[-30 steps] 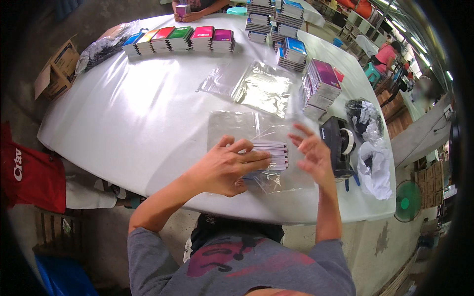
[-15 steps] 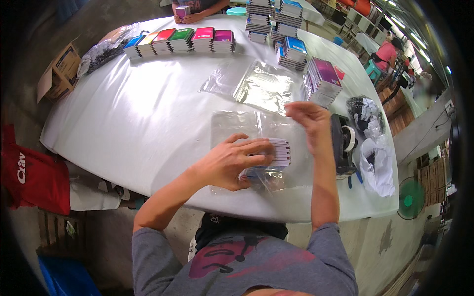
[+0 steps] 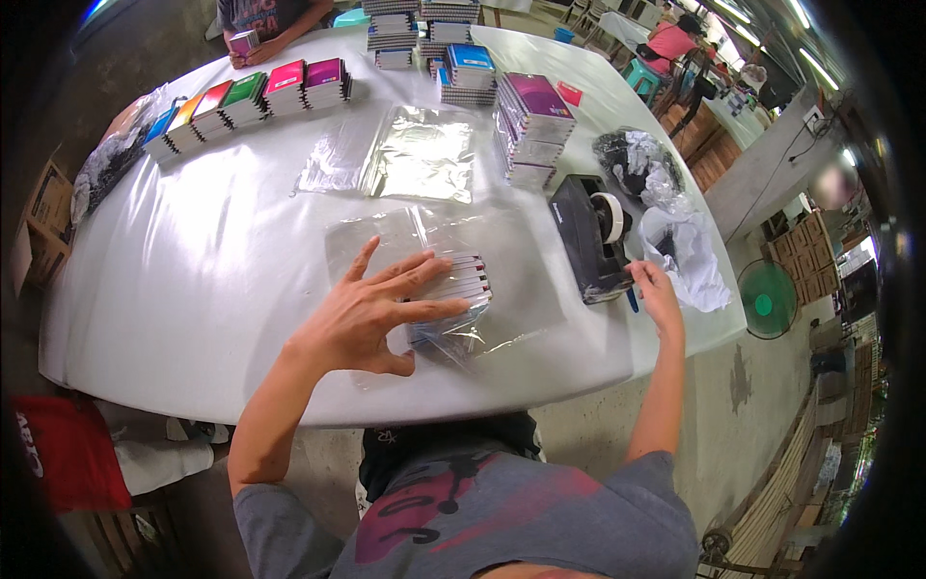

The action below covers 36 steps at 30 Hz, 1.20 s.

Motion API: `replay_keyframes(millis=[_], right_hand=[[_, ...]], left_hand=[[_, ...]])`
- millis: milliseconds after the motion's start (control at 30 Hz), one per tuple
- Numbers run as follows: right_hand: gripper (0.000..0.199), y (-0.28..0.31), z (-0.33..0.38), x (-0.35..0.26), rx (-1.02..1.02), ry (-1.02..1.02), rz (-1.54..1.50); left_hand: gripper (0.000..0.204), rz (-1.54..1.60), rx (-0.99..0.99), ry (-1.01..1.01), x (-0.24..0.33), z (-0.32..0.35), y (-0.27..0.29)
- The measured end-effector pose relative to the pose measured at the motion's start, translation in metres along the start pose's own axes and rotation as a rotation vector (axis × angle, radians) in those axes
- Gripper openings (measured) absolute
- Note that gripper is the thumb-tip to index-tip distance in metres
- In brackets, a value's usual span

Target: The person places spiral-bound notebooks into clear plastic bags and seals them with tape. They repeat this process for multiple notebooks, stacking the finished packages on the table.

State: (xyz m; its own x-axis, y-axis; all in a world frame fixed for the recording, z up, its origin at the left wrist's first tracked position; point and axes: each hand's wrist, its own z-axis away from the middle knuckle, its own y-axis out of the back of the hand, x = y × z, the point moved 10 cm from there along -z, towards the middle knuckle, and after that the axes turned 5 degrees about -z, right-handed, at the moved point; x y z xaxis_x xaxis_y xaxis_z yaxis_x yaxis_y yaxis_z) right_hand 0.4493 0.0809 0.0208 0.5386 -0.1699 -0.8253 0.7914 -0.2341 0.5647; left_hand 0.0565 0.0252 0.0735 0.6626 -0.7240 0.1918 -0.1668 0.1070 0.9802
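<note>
My left hand lies with spread fingers over a small stack of spiral notebooks, pressing clear plastic onto it. That stack rests on a clear plastic bag laid out on the white-covered table; its left part is hidden under my fingers. To the right, my right hand is closed, thumb and fingers pinched at the front end of a black tape dispenser. A roll of tape sits in the dispenser. Whatever is between those fingertips is too small to make out.
Clear plastic bags lie beyond my hands. Purple notebooks are piled behind the dispenser; coloured notebook stacks line the far left. Crumpled plastic lies at the right. Across the table, a person's hands hold a small notebook.
My right hand has moved from above the plastic bag over to the tape dispenser's front and closed there. The left hand stays on the notebook stack, fingers now spread wider. The view has swung right.
</note>
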Motion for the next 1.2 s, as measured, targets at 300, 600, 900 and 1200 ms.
replay_keyframes(millis=[300, 600, 900, 1200], right_hand=[[0.017, -0.029, -0.002, 0.035, -0.258, -0.337, -0.543], [0.021, -0.026, 0.022, 0.054, -0.157, -0.223, -1.006], [0.011, 0.021, 0.043, 0.022, 0.338, 0.105, -0.005], [0.062, -0.116, 0.072, -0.172, -0.634, 0.313, -0.304]], left_hand=[[0.088, 0.118, 0.041, 0.053, -0.004, -0.003, 0.002], [0.087, 0.119, 0.041, 0.044, -0.003, -0.001, 0.002], [0.089, 0.089, 0.077, 0.040, -0.002, 0.003, 0.005], [0.092, 0.008, 0.057, 0.060, -0.004, 0.005, 0.004]])
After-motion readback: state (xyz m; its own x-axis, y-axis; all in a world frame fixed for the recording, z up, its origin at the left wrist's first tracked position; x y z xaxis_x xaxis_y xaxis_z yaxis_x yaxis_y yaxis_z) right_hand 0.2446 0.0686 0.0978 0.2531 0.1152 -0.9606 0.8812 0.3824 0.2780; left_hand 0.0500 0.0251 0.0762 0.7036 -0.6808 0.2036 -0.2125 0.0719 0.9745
